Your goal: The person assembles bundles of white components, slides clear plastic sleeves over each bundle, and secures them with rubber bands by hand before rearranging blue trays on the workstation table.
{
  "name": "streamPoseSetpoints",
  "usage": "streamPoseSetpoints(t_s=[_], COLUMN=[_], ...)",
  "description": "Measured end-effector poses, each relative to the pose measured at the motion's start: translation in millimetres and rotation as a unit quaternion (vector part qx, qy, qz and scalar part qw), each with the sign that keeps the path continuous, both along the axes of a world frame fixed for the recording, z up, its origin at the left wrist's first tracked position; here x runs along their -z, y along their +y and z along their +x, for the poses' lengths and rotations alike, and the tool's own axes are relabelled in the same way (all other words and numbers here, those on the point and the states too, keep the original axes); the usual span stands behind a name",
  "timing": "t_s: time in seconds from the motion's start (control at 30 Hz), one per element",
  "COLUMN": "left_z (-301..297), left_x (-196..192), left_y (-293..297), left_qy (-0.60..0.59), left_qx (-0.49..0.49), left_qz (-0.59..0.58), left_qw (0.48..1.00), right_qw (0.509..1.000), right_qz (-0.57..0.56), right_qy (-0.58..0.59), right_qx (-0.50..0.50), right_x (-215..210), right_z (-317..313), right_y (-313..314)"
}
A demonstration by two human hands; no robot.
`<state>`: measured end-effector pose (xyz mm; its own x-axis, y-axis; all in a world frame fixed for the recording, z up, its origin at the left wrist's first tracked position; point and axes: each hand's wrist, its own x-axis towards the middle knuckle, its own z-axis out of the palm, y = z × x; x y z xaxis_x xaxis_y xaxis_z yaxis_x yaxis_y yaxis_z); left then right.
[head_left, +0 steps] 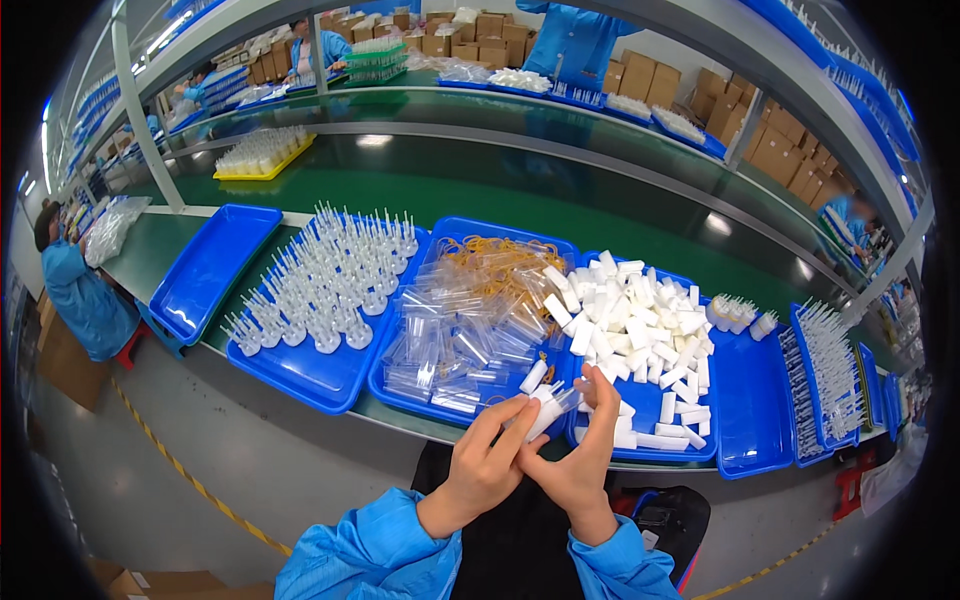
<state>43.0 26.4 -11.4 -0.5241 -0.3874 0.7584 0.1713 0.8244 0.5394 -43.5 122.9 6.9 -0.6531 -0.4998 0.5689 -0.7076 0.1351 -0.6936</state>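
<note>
Above the near edge of the trays, my left hand (487, 452) closes its fingers and thumb around a small white bundle with clear plastic tips (546, 412). My right hand (578, 470) holds the same bundle from the other side, its thumb low against it and its longer fingers raised beside the clear tips. Fingers hide the bundle's lower part. Just beyond my hands, a blue tray (470, 224) holds clear plastic sleeves (445, 345) and tan rubber bands (510, 262). Beside it, loose white blocks (640, 325) fill another blue tray (590, 452).
On the left stand clear nozzle-like parts (320, 275) in a blue tray, with another blue tray (215, 270) beyond. Several finished-looking white bundles (735, 313) sit in a blue tray (752, 400) at right. A green conveyor (480, 180) runs behind; co-workers (85, 290) sit farther off.
</note>
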Motion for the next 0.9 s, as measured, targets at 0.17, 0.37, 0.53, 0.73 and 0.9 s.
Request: streamPoseSetpoints(t_s=[0.17,0.37,0.53,0.73,0.9], left_z=[4,1,3,-3,0], left_x=[3,2,2,10,19], left_y=[2,4,-3,-1,2], left_qy=[0.013,0.038,0.063,0.07,0.071], left_qx=[-0.005,-0.001,-0.054,-0.024,0.0], left_qz=[-0.033,-0.018,-0.019,-0.012,0.001], left_qw=[0.999,0.999,0.996,0.997,0.997], right_qw=[0.997,0.999,0.998,0.989,0.984], right_qz=[0.006,0.017,0.037,0.043,0.037], right_qy=[-0.062,0.031,0.049,0.131,0.162], right_qx=[-0.055,-0.015,-0.003,0.048,0.061], right_x=[-3,-7,-10,-16,-11], right_z=[-4,2,6,4,8], right_y=[6,7,1,1,0])
